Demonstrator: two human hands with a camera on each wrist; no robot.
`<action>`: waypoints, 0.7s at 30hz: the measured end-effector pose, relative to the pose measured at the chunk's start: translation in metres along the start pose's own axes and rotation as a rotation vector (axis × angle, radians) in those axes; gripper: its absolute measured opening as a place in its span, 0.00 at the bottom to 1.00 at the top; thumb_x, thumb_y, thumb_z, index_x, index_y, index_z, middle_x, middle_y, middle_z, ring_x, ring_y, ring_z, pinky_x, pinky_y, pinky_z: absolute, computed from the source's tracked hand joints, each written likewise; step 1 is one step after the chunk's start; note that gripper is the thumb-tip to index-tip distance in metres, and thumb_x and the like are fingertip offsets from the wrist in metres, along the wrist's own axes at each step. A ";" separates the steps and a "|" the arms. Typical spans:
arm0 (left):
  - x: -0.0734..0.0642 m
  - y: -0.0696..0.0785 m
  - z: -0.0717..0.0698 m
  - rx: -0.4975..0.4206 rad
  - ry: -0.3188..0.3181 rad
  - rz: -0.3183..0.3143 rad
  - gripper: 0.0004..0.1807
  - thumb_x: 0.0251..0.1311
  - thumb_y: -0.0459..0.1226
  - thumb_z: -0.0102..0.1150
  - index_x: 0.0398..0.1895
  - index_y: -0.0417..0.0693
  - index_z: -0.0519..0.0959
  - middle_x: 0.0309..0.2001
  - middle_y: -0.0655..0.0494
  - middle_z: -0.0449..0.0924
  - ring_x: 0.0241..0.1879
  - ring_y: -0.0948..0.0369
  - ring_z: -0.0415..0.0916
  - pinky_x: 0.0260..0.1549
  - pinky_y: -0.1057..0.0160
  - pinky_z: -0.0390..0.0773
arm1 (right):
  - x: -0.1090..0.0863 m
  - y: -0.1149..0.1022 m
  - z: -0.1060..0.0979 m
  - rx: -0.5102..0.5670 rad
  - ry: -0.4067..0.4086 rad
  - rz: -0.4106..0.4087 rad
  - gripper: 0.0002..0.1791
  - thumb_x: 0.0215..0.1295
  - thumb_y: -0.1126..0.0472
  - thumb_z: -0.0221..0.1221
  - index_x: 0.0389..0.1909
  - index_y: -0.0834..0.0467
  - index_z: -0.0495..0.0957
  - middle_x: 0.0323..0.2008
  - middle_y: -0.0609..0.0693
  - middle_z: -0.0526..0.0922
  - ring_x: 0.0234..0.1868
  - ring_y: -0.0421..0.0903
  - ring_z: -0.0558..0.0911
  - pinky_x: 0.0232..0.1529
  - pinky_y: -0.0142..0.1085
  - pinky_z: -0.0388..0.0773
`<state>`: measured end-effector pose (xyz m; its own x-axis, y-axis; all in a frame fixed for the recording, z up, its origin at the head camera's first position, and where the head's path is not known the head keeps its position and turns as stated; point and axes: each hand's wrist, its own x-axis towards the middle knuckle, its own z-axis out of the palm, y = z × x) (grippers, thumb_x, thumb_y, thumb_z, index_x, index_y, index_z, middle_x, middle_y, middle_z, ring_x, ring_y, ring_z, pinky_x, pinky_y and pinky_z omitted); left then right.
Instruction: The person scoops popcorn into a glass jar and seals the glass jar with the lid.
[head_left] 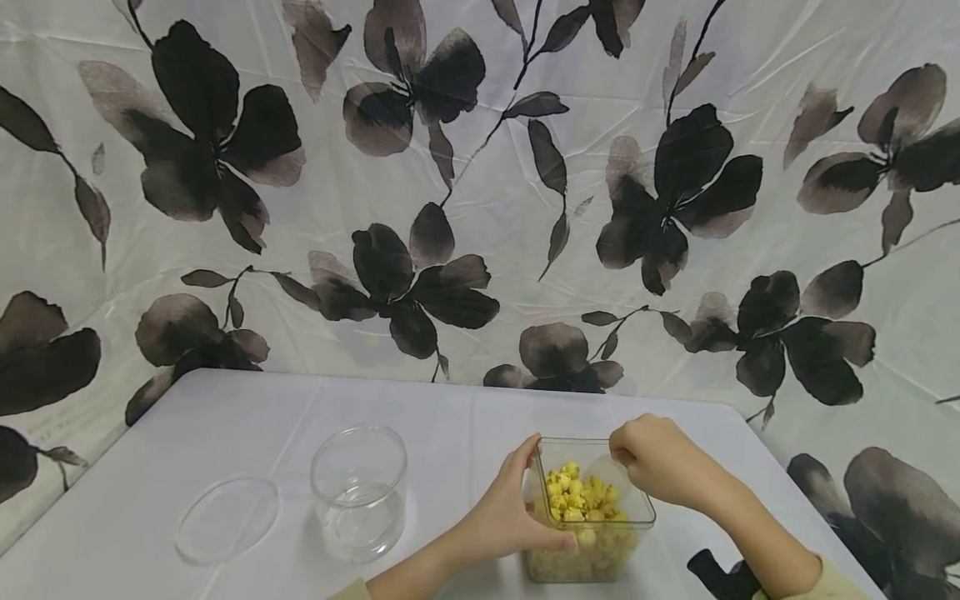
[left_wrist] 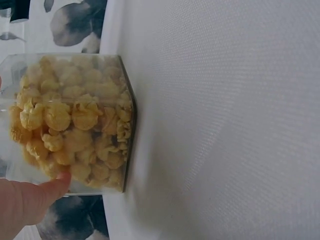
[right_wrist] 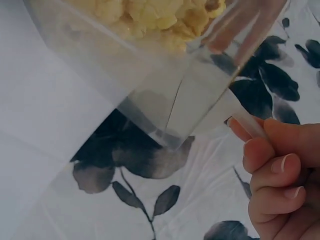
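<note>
A square clear plastic container [head_left: 588, 550] partly filled with yellow popcorn [head_left: 573, 496] stands on the table. My left hand [head_left: 510, 508] grips it from the left, with the thumb [left_wrist: 57, 187] across the near face and the fingers at the far side. Over the container's right rim is my right hand [head_left: 663, 458], its fingers curled. In the right wrist view, the right thumb and forefinger pinch a thin, whitish translucent piece [right_wrist: 248, 125] by the container's corner. I cannot tell what that piece is.
To the left, a round clear jar [head_left: 360, 500] stands without a lid. Left of it a round clear lid [head_left: 228, 521] lies flat on the white table [head_left: 442, 442]. A black object [head_left: 720, 575] shows beside my right forearm. Behind the table hangs a flower-patterned cloth [head_left: 525, 208].
</note>
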<state>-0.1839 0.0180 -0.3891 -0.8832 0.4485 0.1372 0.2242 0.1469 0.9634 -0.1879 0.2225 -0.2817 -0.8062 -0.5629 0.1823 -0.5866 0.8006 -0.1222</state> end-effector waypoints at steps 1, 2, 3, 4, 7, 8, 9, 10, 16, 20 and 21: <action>0.000 0.000 0.000 0.001 0.002 0.001 0.64 0.37 0.43 0.77 0.73 0.49 0.43 0.68 0.45 0.49 0.67 0.48 0.50 0.49 0.51 0.74 | 0.000 0.002 -0.001 0.014 -0.006 -0.005 0.23 0.45 0.80 0.48 0.10 0.49 0.55 0.14 0.39 0.46 0.19 0.36 0.47 0.21 0.29 0.46; 0.000 0.000 0.000 0.003 0.003 0.003 0.64 0.36 0.43 0.77 0.73 0.49 0.43 0.68 0.45 0.49 0.67 0.48 0.50 0.49 0.51 0.74 | 0.000 0.003 -0.001 0.030 -0.010 -0.010 0.23 0.45 0.80 0.48 0.10 0.49 0.56 0.14 0.39 0.47 0.19 0.36 0.48 0.21 0.29 0.46; 0.000 0.001 0.000 0.004 0.005 0.003 0.64 0.36 0.43 0.77 0.73 0.49 0.43 0.68 0.44 0.49 0.67 0.48 0.50 0.49 0.51 0.74 | 0.000 0.005 -0.001 0.048 -0.015 -0.015 0.22 0.45 0.80 0.48 0.10 0.50 0.58 0.14 0.39 0.47 0.19 0.36 0.48 0.21 0.29 0.47; 0.000 0.001 0.000 0.006 0.005 0.003 0.64 0.36 0.43 0.77 0.73 0.49 0.43 0.68 0.44 0.49 0.67 0.48 0.50 0.49 0.51 0.74 | 0.001 0.006 0.000 0.066 -0.018 -0.019 0.21 0.46 0.80 0.49 0.10 0.50 0.60 0.14 0.39 0.49 0.18 0.35 0.50 0.21 0.29 0.48; 0.000 0.000 0.000 0.013 0.004 0.004 0.64 0.36 0.43 0.78 0.73 0.50 0.43 0.67 0.44 0.50 0.66 0.47 0.50 0.49 0.51 0.74 | 0.001 0.009 0.001 0.117 -0.029 -0.015 0.18 0.47 0.78 0.51 0.10 0.53 0.67 0.13 0.38 0.54 0.18 0.34 0.53 0.20 0.28 0.52; 0.000 0.000 0.000 0.016 0.004 0.004 0.64 0.36 0.43 0.78 0.73 0.50 0.43 0.67 0.44 0.50 0.66 0.47 0.51 0.49 0.51 0.75 | 0.001 0.010 0.002 0.130 -0.032 -0.011 0.17 0.48 0.78 0.51 0.11 0.53 0.69 0.13 0.38 0.56 0.18 0.34 0.54 0.20 0.28 0.53; 0.001 0.000 0.000 0.017 0.005 0.004 0.63 0.36 0.43 0.78 0.73 0.51 0.43 0.67 0.44 0.50 0.66 0.47 0.51 0.49 0.51 0.75 | 0.001 0.011 0.002 0.139 -0.032 -0.014 0.16 0.48 0.77 0.52 0.12 0.54 0.71 0.13 0.38 0.58 0.18 0.34 0.56 0.20 0.28 0.55; 0.001 -0.001 0.000 0.019 0.005 0.005 0.63 0.36 0.43 0.78 0.73 0.51 0.43 0.67 0.44 0.50 0.66 0.47 0.51 0.49 0.51 0.75 | 0.001 0.012 0.002 0.145 -0.034 -0.012 0.16 0.49 0.77 0.53 0.12 0.55 0.72 0.13 0.38 0.60 0.18 0.34 0.57 0.20 0.28 0.56; 0.001 -0.002 0.001 0.021 -0.002 0.009 0.63 0.36 0.43 0.78 0.73 0.52 0.43 0.67 0.44 0.51 0.66 0.47 0.51 0.49 0.52 0.75 | 0.000 0.016 -0.003 0.145 -0.035 0.002 0.13 0.52 0.74 0.55 0.17 0.55 0.77 0.15 0.39 0.68 0.20 0.35 0.63 0.22 0.29 0.63; 0.001 -0.003 0.002 0.019 0.002 0.011 0.64 0.35 0.43 0.78 0.73 0.52 0.43 0.67 0.45 0.51 0.66 0.48 0.50 0.50 0.53 0.74 | 0.000 0.017 -0.004 0.197 -0.056 0.025 0.13 0.55 0.74 0.54 0.18 0.56 0.78 0.15 0.39 0.68 0.18 0.34 0.63 0.20 0.29 0.63; 0.001 -0.003 0.001 0.019 0.005 0.010 0.64 0.35 0.43 0.78 0.73 0.52 0.43 0.67 0.45 0.51 0.66 0.48 0.50 0.50 0.53 0.74 | 0.000 0.018 -0.003 0.218 -0.067 0.033 0.12 0.55 0.74 0.54 0.19 0.57 0.78 0.15 0.40 0.69 0.17 0.34 0.64 0.19 0.29 0.63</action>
<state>-0.1849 0.0193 -0.3921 -0.8831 0.4453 0.1479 0.2404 0.1588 0.9576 -0.1985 0.2371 -0.2809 -0.8241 -0.5557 0.1101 -0.5570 0.7593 -0.3364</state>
